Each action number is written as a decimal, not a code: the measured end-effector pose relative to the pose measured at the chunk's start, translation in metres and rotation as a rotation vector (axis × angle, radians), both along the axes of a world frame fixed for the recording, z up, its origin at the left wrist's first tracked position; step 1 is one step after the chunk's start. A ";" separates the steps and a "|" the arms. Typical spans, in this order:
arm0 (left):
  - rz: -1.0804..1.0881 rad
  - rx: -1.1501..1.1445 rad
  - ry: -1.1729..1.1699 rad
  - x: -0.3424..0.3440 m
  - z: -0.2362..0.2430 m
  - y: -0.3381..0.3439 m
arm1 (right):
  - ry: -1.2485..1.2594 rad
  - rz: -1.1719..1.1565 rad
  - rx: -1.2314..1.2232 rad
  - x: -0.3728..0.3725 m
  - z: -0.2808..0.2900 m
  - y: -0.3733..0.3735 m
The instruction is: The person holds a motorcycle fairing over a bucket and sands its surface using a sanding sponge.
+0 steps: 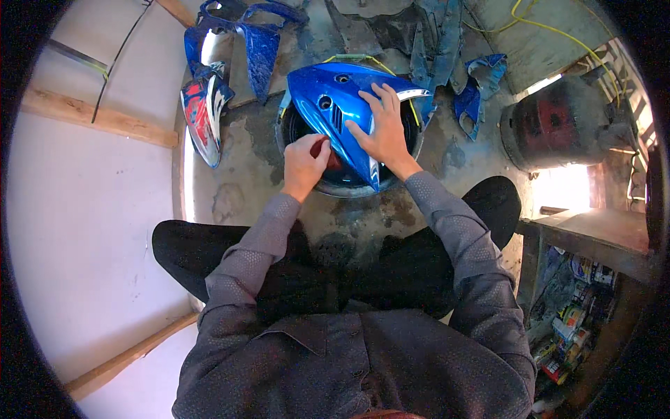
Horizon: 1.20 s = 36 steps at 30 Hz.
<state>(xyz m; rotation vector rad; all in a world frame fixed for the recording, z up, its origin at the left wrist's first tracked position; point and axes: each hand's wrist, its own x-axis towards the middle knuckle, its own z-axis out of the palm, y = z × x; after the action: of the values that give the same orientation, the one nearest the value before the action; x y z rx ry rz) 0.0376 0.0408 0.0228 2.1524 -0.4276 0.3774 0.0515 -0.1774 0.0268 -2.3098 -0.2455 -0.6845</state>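
Observation:
A glossy blue plastic motorcycle fairing panel (333,92) with round holes and slots rests across the top of a round, dark-insided bucket (417,148). My right hand (386,133) lies on the panel's right part, fingers spread and steadying it from above. At the panel's lower left edge, my left hand (303,166) is closed in a pinch around a small dark red sheet (318,146). The hand hides part of that sheet, so I cannot make out its exact kind. A yellow handle (347,56) shows behind the panel.
A red, white and blue panel (204,115) and a scuffed blue panel (259,56) lie at the far left. More blue pieces (469,108) and dark panels (398,31) lie beyond. A rusty metal cylinder (551,126) stands right, above a cluttered shelf (607,227).

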 end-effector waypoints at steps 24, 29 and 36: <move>-0.184 0.103 -0.043 -0.028 -0.006 -0.016 | 0.011 0.002 -0.005 -0.001 -0.004 -0.003; -0.110 0.019 -0.012 -0.004 -0.002 -0.005 | 0.011 0.013 0.021 0.000 -0.002 -0.002; -0.260 0.105 -0.009 -0.033 -0.003 -0.014 | -0.011 0.006 -0.002 -0.001 -0.003 -0.004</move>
<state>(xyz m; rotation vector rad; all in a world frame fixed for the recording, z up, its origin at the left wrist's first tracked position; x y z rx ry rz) 0.0041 0.0264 0.0195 2.1614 -0.7374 0.2223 0.0508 -0.1814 0.0240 -2.3069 -0.2581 -0.6940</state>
